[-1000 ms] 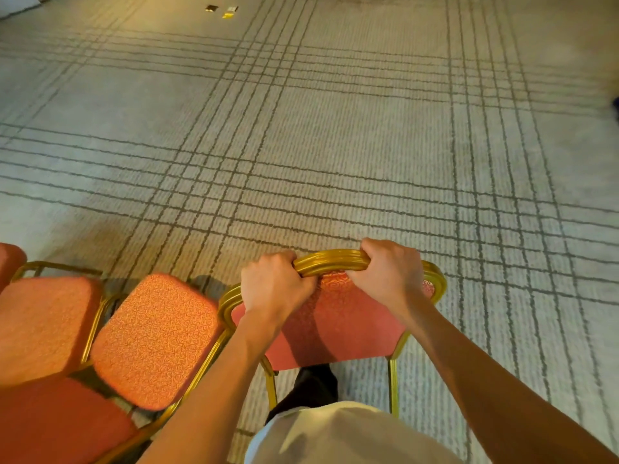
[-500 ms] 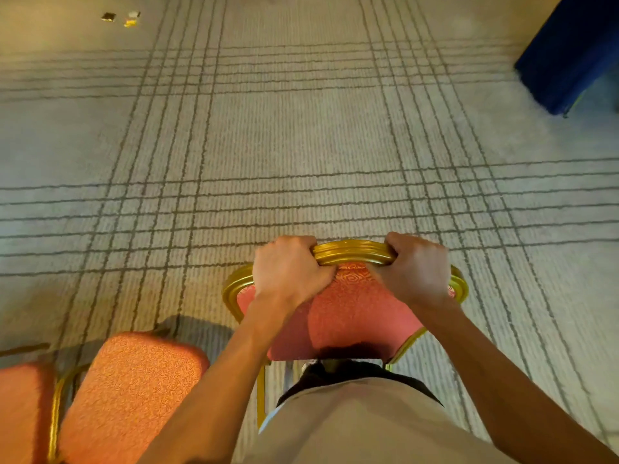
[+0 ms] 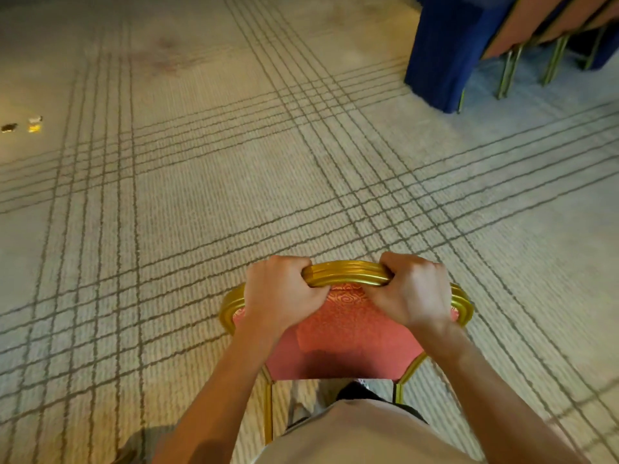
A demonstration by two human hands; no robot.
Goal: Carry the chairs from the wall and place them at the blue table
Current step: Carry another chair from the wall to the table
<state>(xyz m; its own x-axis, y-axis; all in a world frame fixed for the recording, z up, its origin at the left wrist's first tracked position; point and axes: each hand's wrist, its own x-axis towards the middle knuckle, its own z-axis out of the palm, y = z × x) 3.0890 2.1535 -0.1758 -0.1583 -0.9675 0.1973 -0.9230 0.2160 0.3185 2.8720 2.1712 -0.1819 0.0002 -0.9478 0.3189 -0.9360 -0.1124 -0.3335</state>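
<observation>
Chair (image 3: 348, 333) low centre of frame. Left hand (image 3: 281, 293) and right hand (image 3: 412, 291) both grip its gold top rail (image 3: 345, 277), fingers (image 3: 398, 262) curled over it. Rigid metal frame, probably fairly heavy, rail looks slick — two-handed rail hold suits. Blue desk (image 3: 445, 51) upper right — well apart.

No writing to read.
The chair (image 3: 348, 333) shows only a swirl weave on its red back, the carpet (image 3: 201, 202) only crossed grey lines, and the blue table (image 3: 442, 51) a plain skirt. The small bits (image 3: 33, 123) on the floor are too tiny to tell.
</observation>
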